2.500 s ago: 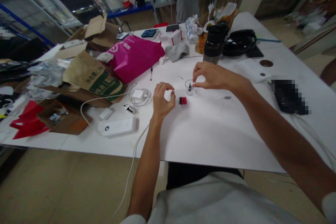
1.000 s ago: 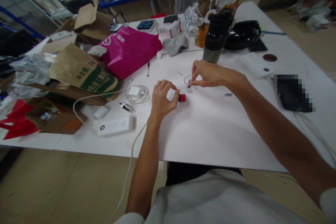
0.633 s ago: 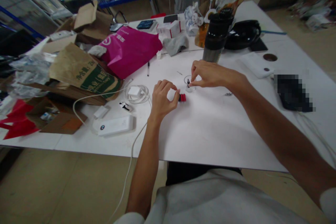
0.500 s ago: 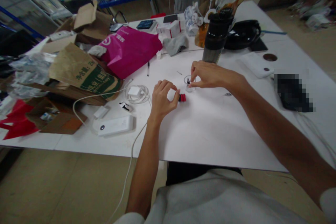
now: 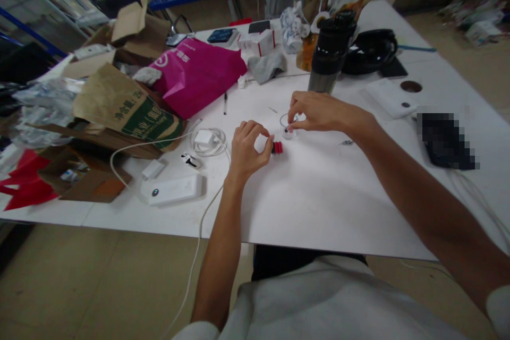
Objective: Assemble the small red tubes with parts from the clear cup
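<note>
My left hand (image 5: 249, 150) is over the table with thumb and index fingertip brought together in a ring. Right at those fingertips is a small red-and-black ribbed piece (image 5: 278, 147), its dark end against them. My right hand (image 5: 319, 110) pinches downward over a small clear round container (image 5: 287, 134). A tiny dark item shows under its fingertips, too small to name. The container's round clear lid or rim (image 5: 283, 118) shows beside the fingers. A thin small metal-looking stick (image 5: 273, 110) lies just beyond.
A dark-topped bottle (image 5: 329, 56) stands close behind my right hand. To the left are a coiled white cable (image 5: 217, 143), a white power bank (image 5: 175, 190), and a pink bag (image 5: 199, 74). Small metal bits (image 5: 347, 142) lie on the right.
The fingers of my right hand have closed down slightly; the dark item that stood between them now shows less, lower at the container. My left hand has stayed in place.
</note>
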### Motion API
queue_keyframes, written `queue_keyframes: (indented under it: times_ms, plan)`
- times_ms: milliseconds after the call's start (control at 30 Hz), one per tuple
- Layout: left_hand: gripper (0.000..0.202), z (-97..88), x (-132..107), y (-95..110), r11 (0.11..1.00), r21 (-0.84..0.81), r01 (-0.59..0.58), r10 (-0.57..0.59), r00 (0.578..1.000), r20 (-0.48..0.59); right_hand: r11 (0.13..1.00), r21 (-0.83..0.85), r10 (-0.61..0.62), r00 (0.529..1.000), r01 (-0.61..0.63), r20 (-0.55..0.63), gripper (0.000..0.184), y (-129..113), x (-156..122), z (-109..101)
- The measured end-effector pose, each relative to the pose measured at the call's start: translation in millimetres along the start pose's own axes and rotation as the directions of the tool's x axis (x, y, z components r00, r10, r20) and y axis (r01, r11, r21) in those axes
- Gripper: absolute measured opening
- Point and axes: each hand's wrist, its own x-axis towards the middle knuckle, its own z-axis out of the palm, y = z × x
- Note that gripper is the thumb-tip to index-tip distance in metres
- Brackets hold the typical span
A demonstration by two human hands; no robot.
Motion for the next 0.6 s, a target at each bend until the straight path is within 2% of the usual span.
queue_keyframes:
  times_ms: [167,333,500,600]
  plan:
    - [0.015,1.6,-0.7,-0.9,1.0,-0.01,-0.009,0.009,1.0,-0.021,0.997,0.055,-0.041,0.997,0.045,-0.07,0.041,4.7,-1.4,-9.5]
    - [0.014,1.5,-0.3,1.1,0.999,-0.04,0.005,-0.007,0.999,-0.041,0.99,0.114,-0.063,0.977,0.088,-0.204,0.042,1.6,-4.8,-22.3]
    - [0.013,3.8,2.2,10.0,0.987,-0.158,0.018,-0.032,0.995,-0.089,0.961,0.222,-0.09,0.946,0.164,-0.31,0.038,-16.6,-9.0,-30.7]
    - [0.02,8.5,2.8,14.3,0.978,-0.207,0.026,-0.047,0.994,-0.097,0.935,0.275,-0.139,0.946,0.222,-0.292,0.039,-31.6,-7.8,-27.2]
